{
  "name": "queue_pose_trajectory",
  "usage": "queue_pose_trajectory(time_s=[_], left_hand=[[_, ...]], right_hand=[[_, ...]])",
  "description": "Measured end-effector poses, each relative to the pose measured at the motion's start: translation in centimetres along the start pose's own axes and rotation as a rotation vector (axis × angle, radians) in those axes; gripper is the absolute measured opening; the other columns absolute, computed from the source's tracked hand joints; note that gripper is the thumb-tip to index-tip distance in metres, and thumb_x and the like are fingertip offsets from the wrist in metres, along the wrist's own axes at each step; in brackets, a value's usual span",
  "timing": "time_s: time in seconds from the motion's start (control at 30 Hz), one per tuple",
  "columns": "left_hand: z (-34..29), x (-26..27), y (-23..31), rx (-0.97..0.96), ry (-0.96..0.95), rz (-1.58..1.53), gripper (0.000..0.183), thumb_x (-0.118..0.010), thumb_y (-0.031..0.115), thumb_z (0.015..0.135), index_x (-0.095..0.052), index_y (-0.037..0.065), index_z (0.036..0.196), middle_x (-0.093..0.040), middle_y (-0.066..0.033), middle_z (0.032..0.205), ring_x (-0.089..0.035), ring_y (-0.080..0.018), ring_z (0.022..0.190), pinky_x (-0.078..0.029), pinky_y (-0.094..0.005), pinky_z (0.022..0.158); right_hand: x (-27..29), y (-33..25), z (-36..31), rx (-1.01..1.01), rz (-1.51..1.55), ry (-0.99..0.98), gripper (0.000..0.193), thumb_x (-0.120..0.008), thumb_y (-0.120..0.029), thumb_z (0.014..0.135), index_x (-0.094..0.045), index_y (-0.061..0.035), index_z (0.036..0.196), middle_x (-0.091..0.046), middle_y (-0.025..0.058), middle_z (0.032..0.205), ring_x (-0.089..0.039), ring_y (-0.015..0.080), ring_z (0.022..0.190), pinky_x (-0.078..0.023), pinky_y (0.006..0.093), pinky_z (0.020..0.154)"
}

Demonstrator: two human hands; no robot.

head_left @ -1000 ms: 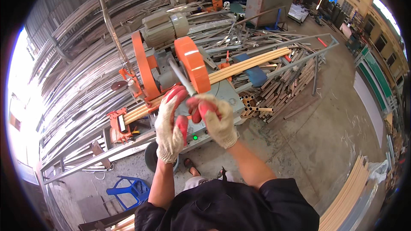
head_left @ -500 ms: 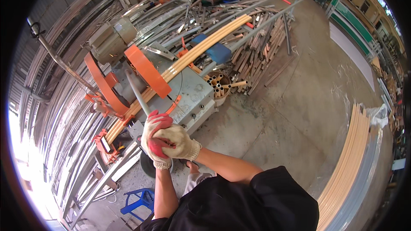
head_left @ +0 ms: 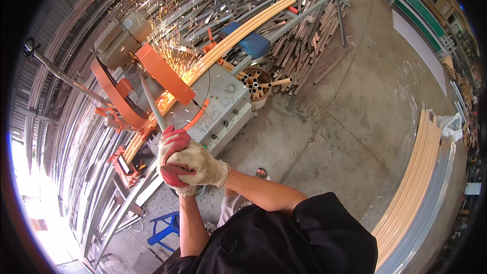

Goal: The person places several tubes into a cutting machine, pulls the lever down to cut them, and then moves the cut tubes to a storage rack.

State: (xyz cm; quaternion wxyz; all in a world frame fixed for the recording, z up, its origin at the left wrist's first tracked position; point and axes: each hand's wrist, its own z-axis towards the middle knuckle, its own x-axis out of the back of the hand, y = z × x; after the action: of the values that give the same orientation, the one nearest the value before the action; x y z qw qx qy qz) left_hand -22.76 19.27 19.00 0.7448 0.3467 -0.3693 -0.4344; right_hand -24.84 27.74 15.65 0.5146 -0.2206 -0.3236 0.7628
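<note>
Both my hands wear cream work gloves with red palms. My left hand [head_left: 168, 148] is closed around the end of the grey lever handle [head_left: 153, 102] of a cut-off saw [head_left: 166, 74] with orange guards. Over it lies my right hand [head_left: 199, 163], also closed on the lever end; its fingertips are partly hidden. Several long tan tubes [head_left: 243, 32] run side by side under the saw head, across the grey machine table [head_left: 223, 104]. Bright sparks [head_left: 170, 53] spray up behind the front guard, which hides the blade. An orange vise [head_left: 123, 166] stands at the tubes' near end.
A bucket [head_left: 259, 102] of short tube pieces stands beside the machine. Metal offcuts [head_left: 299, 45] and long bars [head_left: 56, 111] lie behind and to the left. Bundled tan tubes [head_left: 406, 182] rest on the floor at right. A blue stool [head_left: 165, 231] is near my left arm.
The lever and both hands have shifted slightly left and up in the picture, as has the whole saw. Where few sparks showed, a dense spray now flies from the tubes at the guard.
</note>
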Motion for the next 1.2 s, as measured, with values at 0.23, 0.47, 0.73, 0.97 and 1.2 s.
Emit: queue_pose_trajectory(time_s=[0.23,0.47,0.73,0.97,1.2], left_hand=[[-0.7,0.3,0.0,0.010,0.014,-0.003,0.041,-0.054,0.035,0.080,-0.068,-0.001,0.093,-0.066,-0.0130,0.098,-0.061,-0.0283,0.105,-0.039,-0.0417,0.106],[-1.1,0.6,-0.8,0.022,0.012,-0.032,0.039,-0.054,0.033,0.079,-0.068,-0.001,0.091,-0.066,-0.0131,0.098,-0.060,-0.0291,0.106,-0.039,-0.0423,0.106],[-2.5,0.5,-2.4,0.119,0.008,-0.067,0.037,-0.055,0.030,0.078,-0.069,-0.002,0.089,-0.066,-0.0133,0.098,-0.060,-0.0301,0.106,-0.039,-0.0429,0.106],[-1.6,-0.2,-1.5,-0.113,0.008,-0.147,0.038,-0.059,0.033,0.072,-0.068,-0.001,0.087,-0.066,-0.0125,0.097,-0.060,-0.0302,0.107,-0.041,-0.0430,0.104],[-2.2,-0.2,-1.9,-0.099,0.037,-0.097,0.037,-0.065,0.030,0.065,-0.068,0.000,0.087,-0.066,-0.0125,0.095,-0.060,-0.0307,0.107,-0.041,-0.0430,0.103]], right_hand=[[0.1,0.2,0.0,0.065,0.029,0.014,0.033,-0.075,-0.014,0.064,-0.067,-0.0094,0.096,-0.069,0.0067,0.098,-0.064,0.0308,0.090,-0.050,0.0407,0.083],[0.1,0.6,-0.9,0.026,-0.047,0.013,0.035,-0.074,-0.013,0.063,-0.068,-0.0092,0.097,-0.070,0.0091,0.098,-0.066,0.0312,0.090,-0.052,0.0396,0.082],[0.4,0.6,-1.5,0.031,-0.057,0.010,0.037,-0.074,-0.013,0.063,-0.069,-0.0088,0.100,-0.070,0.0095,0.098,-0.066,0.0321,0.089,-0.052,0.0401,0.082],[0.6,0.9,-2.0,0.081,-0.082,0.021,0.040,-0.075,-0.012,0.064,-0.066,-0.0087,0.103,-0.066,0.0096,0.087,-0.063,0.0320,0.082,-0.049,0.0412,0.077],[0.6,0.6,-2.5,0.085,-0.075,0.039,0.038,-0.076,-0.012,0.064,-0.067,-0.0086,0.100,-0.067,0.0081,0.085,-0.063,0.0319,0.080,-0.049,0.0404,0.078]])
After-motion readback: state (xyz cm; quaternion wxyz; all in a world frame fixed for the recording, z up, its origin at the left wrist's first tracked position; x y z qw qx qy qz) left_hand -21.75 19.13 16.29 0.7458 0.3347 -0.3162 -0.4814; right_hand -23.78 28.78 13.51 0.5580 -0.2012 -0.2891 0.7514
